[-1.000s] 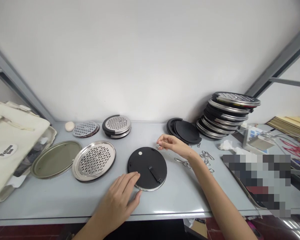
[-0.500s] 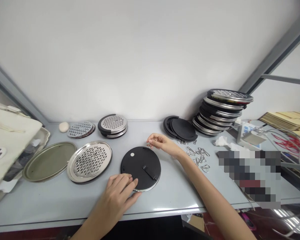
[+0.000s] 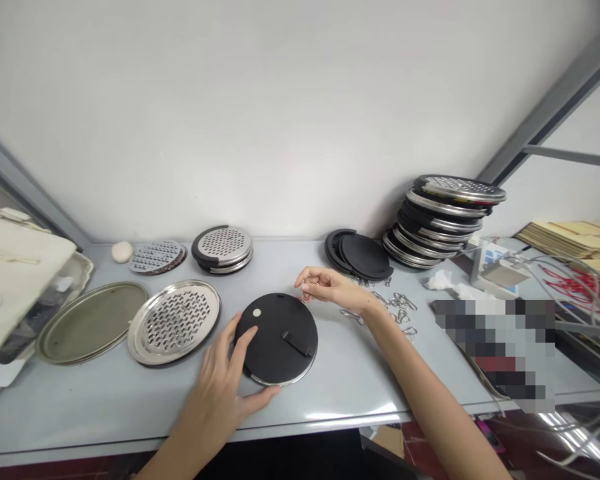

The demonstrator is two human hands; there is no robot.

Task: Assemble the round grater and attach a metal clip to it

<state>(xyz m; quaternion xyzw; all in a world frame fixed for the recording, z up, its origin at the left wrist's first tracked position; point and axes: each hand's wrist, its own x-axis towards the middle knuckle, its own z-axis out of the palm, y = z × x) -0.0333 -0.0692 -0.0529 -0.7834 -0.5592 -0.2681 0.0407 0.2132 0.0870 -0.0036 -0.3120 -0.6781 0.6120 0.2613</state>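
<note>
A black round disc [image 3: 275, 360] with a thin metal rim, a white dot and a raised strip lies flat on the table. My left hand [image 3: 223, 373] grips its left and front edge, thumb at the front rim and index finger on top. By the far right edge, my right hand [image 3: 325, 287] pinches a small metal wire clip [image 3: 306, 296], partly covered by the fingers. Several similar wire clips [image 3: 403, 302] are scattered to the right. A metal grater disc [image 3: 177, 323] lies left of my left hand, beside an olive green round lid [image 3: 93, 323].
Thin grater plates [image 3: 157, 257] and a short stack of round graters [image 3: 224, 247] stand at the back left. Black covers [image 3: 365, 257] and a tall grater stack [image 3: 430, 227] are at the back right. A cream bag [image 3: 20, 267] lies left; wooden boards [image 3: 575, 240] lie far right.
My left hand has shifted back and left along the disc, its fingers now spread around the left edge. The right hand has moved slightly, still holding the wire clip.
</note>
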